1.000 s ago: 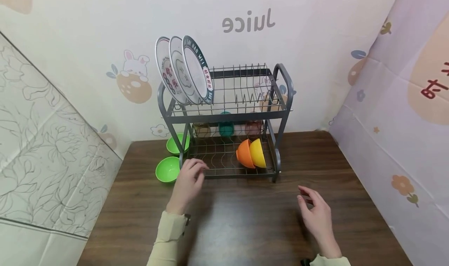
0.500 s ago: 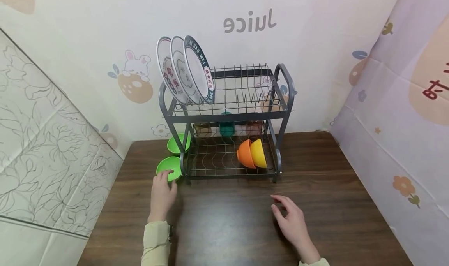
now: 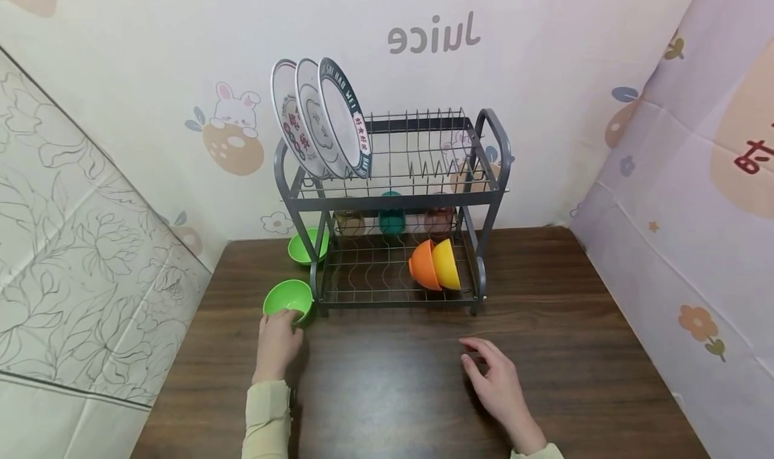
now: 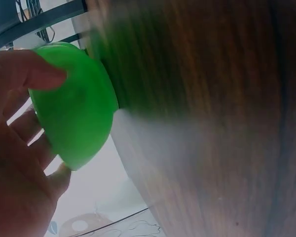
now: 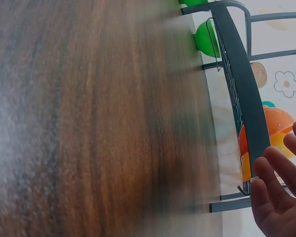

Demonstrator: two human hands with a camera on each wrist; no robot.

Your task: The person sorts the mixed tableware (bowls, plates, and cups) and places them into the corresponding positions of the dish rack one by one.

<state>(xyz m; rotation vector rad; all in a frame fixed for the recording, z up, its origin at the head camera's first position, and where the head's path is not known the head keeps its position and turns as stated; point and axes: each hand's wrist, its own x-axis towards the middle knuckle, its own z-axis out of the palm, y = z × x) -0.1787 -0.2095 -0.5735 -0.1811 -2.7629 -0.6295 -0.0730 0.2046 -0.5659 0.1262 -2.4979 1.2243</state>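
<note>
My left hand [image 3: 277, 345] pinches the near rim of a green bowl [image 3: 284, 296] at the left of the dish rack. In the left wrist view, the thumb lies on the outside of that green bowl [image 4: 81, 106], while the other fingers reach over its rim. A second green bowl [image 3: 300, 246] stands farther back, partly hidden by the rack's left leg. Over the table in front of the rack, my right hand [image 3: 498, 388] has loosely bent fingers and holds nothing.
On the two-tier dish rack [image 3: 393, 202], three plates [image 3: 345, 119] stand upper left. An orange bowl [image 3: 425, 265] and a yellow bowl [image 3: 446, 265] lean lower right. Behind them are three cups, including a teal cup [image 3: 392, 222]. Walls enclose the wooden table [image 3: 387, 378].
My left hand has moved left from the rack's front to the near green bowl and taken its rim; the bowl has shifted slightly toward me. The right hand has moved left.
</note>
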